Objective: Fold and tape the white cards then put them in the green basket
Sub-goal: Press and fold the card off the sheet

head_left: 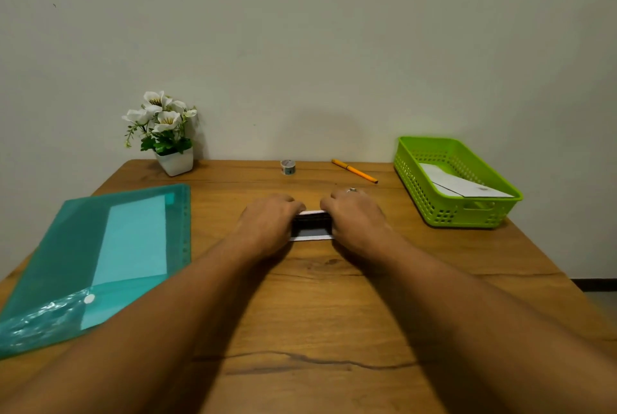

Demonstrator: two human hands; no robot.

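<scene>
Your left hand (270,223) and your right hand (357,220) lie side by side at the middle of the wooden table (317,313), knuckles up, with one white card (312,238) between them. Each hand covers one end of the card. The fingers curl down over its far edge and grip it, the left hand at the left end and the right hand at the right end. Only a narrow middle strip of the card shows: a white near edge on the table, a white far edge just under the fingertips, and a dark shadowed hollow between the two. The card therefore appears bent over along its length and not pressed flat. A ring (352,190) sits on a finger of your right hand. The green basket (434,200) stands at the right of the table, well apart from the hands, and holds folded white cards (464,185) lying on its floor; their number cannot be told. The roll of tape (287,167) sits near the far side of the table, beyond the hands. An orange pen (354,171) lies to the right of the roll, angled toward the basket. At the left lies a teal plastic folder (66,246) with a pale sheet (133,240) inside it. A white pot of white flowers (175,163) stands at the far left corner against the wall (300,46).
</scene>
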